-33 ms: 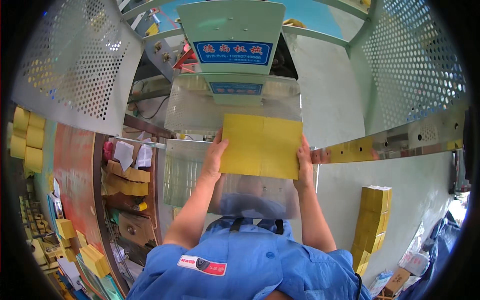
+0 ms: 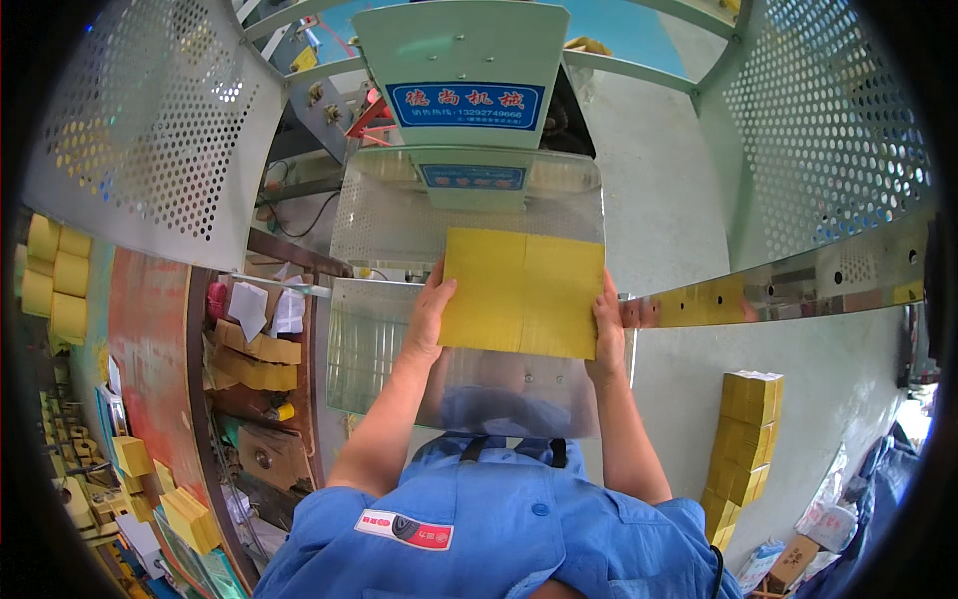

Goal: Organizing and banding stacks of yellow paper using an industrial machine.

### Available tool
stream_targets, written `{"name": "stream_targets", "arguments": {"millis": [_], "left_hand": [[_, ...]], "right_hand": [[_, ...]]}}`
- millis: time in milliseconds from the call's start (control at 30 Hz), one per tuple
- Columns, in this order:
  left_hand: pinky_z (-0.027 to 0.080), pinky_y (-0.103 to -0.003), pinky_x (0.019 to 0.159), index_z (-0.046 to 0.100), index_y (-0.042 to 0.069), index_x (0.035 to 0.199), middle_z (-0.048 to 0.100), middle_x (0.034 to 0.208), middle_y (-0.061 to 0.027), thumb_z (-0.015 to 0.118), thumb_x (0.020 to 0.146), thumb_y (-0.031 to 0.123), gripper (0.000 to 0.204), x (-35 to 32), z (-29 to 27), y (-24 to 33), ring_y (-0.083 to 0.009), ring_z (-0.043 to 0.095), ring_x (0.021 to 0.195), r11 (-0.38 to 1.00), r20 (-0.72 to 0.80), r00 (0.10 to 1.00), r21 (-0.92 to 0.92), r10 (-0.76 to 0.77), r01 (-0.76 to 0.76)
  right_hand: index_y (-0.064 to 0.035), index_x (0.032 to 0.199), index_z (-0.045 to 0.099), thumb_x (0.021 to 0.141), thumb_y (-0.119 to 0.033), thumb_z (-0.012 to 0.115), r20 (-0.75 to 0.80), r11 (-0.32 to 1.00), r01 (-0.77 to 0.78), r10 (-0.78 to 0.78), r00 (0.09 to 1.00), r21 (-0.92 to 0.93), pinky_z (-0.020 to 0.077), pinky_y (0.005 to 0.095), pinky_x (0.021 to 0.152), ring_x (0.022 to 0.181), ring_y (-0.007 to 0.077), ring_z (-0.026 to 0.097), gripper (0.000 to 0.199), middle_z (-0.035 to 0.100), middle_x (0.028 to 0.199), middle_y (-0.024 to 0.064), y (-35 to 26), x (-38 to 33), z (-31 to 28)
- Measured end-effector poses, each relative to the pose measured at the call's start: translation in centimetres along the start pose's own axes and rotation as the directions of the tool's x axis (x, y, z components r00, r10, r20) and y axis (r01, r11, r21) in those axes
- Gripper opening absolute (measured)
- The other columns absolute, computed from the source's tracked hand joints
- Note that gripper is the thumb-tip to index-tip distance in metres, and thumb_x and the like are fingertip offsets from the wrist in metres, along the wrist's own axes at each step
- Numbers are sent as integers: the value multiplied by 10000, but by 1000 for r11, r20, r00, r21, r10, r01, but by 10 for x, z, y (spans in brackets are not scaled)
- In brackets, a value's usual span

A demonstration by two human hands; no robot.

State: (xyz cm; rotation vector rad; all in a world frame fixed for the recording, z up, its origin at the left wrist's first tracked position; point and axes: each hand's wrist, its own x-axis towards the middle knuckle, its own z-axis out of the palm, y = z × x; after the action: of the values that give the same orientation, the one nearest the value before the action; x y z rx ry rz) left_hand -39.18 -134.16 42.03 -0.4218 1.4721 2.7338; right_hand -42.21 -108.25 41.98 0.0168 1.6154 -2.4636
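A flat yellow rectangular paper-like piece spans the space between my hands, with a thin seam running down its middle. Its thickness cannot be made out from above. My left hand grips its left edge, thumb near the top face. On the opposite edge, my right hand holds it with the fingers mostly hidden behind. Below the piece is a shiny metal plate that mirrors my blue clothing. Beyond it rises a clear or polished panel belonging to a pale green machine.
Perforated metal guards flank the machine on both sides. A polished metal strip reaches in from the right. At the lower right stands a column of yellow packs. To the left, a cluttered shelf stands beside a worn reddish board.
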Motion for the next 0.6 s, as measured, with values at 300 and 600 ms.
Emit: {"name": "stream_targets", "arguments": {"millis": [300, 600], "left_hand": [[393, -318, 1035, 437, 47, 1419, 549, 1310, -67, 572, 960, 265, 526, -1, 16, -8, -159, 511, 1212, 1000, -11, 1000, 8, 5, -5], [421, -309, 982, 439, 44, 1382, 582, 1244, -64, 549, 984, 312, 493, 1, 19, -17, -150, 543, 1153, 998, -50, 997, 17, -53, 53]], "right_hand": [[-60, 1545, 255, 1009, -331, 459, -24, 998, -50, 49, 999, -33, 277, 353, 1156, 1404, 221, 346, 634, 366, 1532, 97, 3, 2, -7], [-52, 1537, 272, 1002, -396, 484, -71, 995, -91, 94, 993, 36, 329, 339, 1106, 1341, 198, 408, 671, 437, 1466, 85, 8, 8, -8]]}}
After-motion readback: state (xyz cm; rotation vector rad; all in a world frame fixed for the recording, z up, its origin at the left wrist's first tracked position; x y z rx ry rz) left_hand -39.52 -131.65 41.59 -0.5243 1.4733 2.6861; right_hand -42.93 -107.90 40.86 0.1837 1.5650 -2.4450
